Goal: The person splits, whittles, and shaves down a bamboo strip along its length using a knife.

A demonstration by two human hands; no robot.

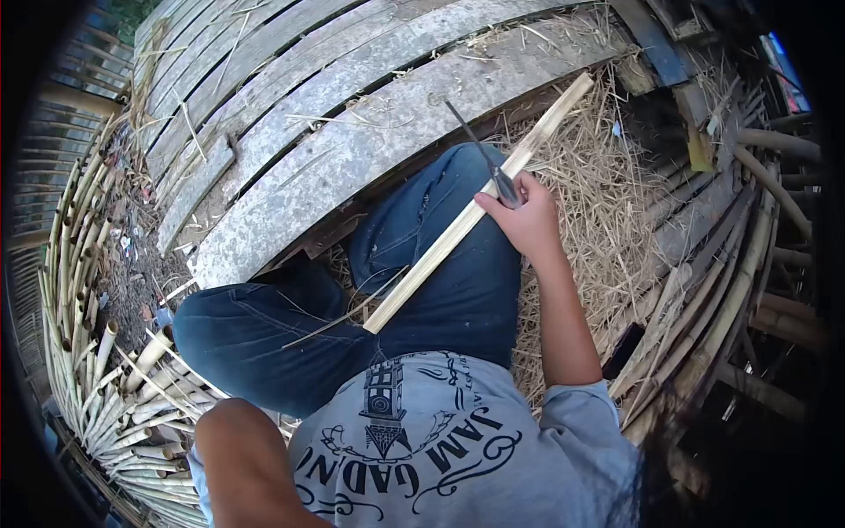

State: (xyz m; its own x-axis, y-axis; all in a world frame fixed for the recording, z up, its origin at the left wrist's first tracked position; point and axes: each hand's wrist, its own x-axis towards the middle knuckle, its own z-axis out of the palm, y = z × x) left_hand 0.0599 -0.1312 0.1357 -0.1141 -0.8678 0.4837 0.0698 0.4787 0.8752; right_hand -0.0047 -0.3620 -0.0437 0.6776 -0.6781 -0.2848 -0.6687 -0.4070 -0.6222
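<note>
A long pale split strip of bamboo or wood (440,251) slants across my lap, its upper end near the plank edge. My right hand (525,211) is closed round the dark handle of a knife (504,187), right beside the strip; the thin dark blade points up and left, toward the planks. Whether these fingers also grip the strip is unclear. A thin curved sliver (339,324) lies over my jeans near the strip's lower end. Of my left arm only the bent part at the lower left shows; my left hand is out of sight.
Weathered planks (352,150) form a platform in front of my knees. Shavings (598,211) cover the ground at right. Bundled bamboo poles (66,264) curve along the left; more poles (731,299) line the right. A loose short board (198,189) lies at the upper left.
</note>
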